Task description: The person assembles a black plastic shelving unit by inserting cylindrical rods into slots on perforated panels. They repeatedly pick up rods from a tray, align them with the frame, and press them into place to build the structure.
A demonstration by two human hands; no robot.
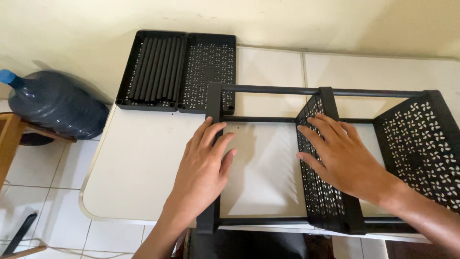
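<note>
Black rack (316,158): we press both hands flat, grips spread: left hand (203,165), right hand (342,156).
Risk: uneven pressure may pop its poles (306,90) loose.

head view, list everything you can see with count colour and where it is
rack: 1, black, lying on its side across the table, thin poles joining perforated shelves
perforated shelves on the rack: 2 in view, black, one in the middle, one at the right edge
loose trays: 2, black, far left corner of the table; the left tray holds poles, the right tray is perforated
spare poles: a row, number unclear, black, in the left tray
table: 1, white
water jug: 1, dark blue with a blue cap, lying left of the table
wooden stand: 1, brown, left edge
floor: white tiles
left hand: flat on the rack's left end piece
right hand: flat on the middle shelf
</note>
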